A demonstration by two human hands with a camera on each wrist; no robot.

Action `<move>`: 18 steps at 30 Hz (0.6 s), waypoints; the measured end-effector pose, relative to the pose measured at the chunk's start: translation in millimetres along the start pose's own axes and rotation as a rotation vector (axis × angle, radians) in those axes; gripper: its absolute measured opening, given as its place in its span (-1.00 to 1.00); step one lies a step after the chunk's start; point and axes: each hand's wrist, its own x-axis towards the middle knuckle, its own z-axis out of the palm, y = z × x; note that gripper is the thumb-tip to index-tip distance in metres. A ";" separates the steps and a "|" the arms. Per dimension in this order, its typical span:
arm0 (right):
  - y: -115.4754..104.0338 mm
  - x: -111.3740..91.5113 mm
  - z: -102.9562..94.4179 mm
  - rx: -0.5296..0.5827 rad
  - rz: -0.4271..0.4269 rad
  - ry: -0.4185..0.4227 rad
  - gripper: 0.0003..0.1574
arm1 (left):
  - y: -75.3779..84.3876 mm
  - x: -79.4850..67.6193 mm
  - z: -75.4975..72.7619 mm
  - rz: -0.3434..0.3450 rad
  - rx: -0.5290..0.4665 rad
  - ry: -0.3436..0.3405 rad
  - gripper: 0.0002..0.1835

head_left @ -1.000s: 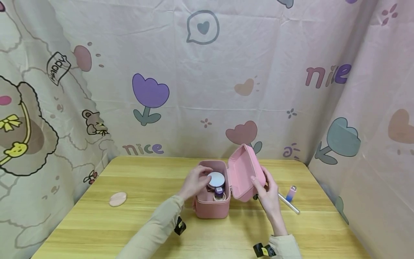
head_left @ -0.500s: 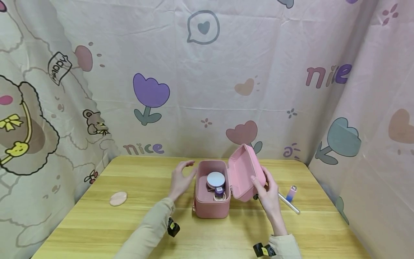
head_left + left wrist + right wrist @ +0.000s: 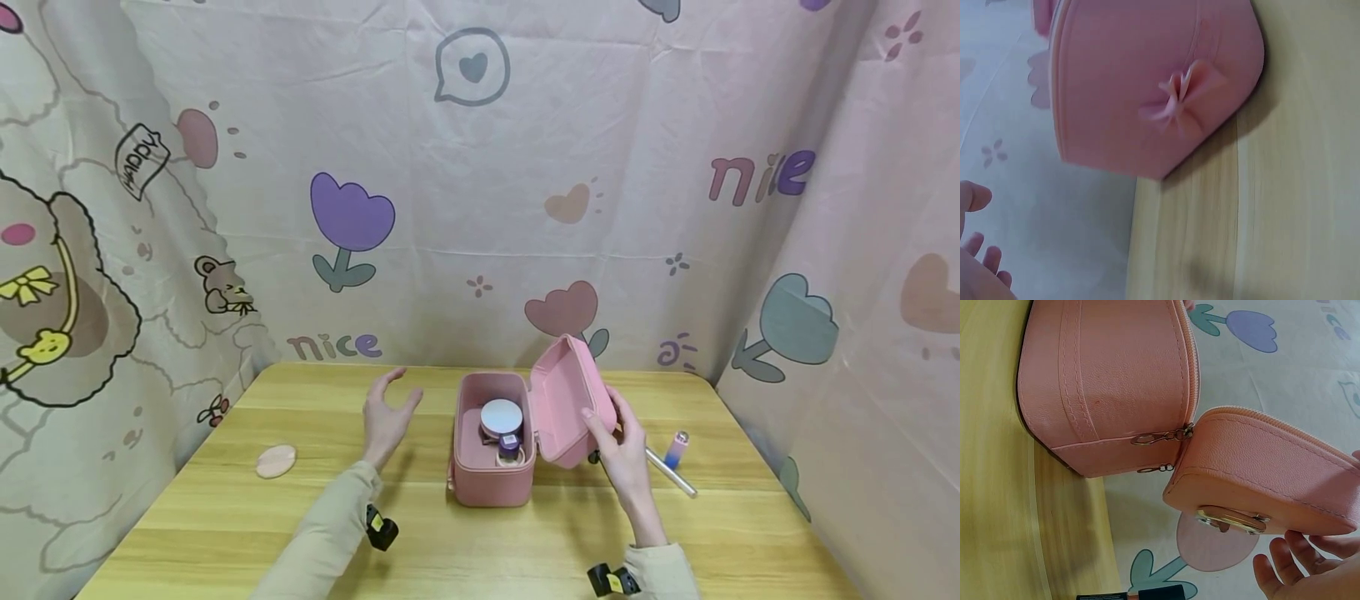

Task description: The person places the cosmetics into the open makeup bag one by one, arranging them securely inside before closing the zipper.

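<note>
A pink zippered makeup case (image 3: 491, 487) stands on the wooden table with its lid (image 3: 562, 400) swung out to the right. My right hand (image 3: 626, 450) grips the lid's outer edge, thumb on the inner side and fingers behind. In the right wrist view, fingertips (image 3: 1294, 540) lie at the lid's lower side, near its gold-toned handle (image 3: 1232, 519). Inside the case are a round white-topped container (image 3: 501, 418) and a small purple-capped bottle (image 3: 509, 447). My left hand (image 3: 386, 425) hovers left of the case, fingers spread and holding nothing. The left wrist view shows a pink bow (image 3: 1179, 103) on the case's side.
A flat, pale pink round puff (image 3: 276, 461) lies at the table's left. To the right of the lid are a slim silver tube (image 3: 671, 472) and a pink-to-blue tube (image 3: 677, 450). A printed curtain (image 3: 450, 208) hangs behind the table and at both sides.
My left hand has come out of the case and moved left, away from it, with its fingers spread. My right hand and the lid have stayed where they were.
</note>
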 end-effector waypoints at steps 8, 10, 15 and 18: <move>-0.7 -0.3 0.4 -0.004 -0.003 0.004 -0.35 | -15.9 8.3 -27.2 -0.083 0.000 0.131 -0.40; -0.7 0.0 0.3 -0.002 -0.003 0.000 -0.35 | -21.5 10.2 -33.1 -0.125 0.009 0.168 -0.39; -0.5 -0.2 0.0 -0.003 0.002 -0.006 -0.33 | -32.0 11.5 -47.9 -0.202 0.022 0.260 -0.37; -0.2 -0.5 -0.1 -0.004 0.004 -0.007 -0.33 | -37.9 11.3 -56.6 -0.231 0.013 0.299 -0.36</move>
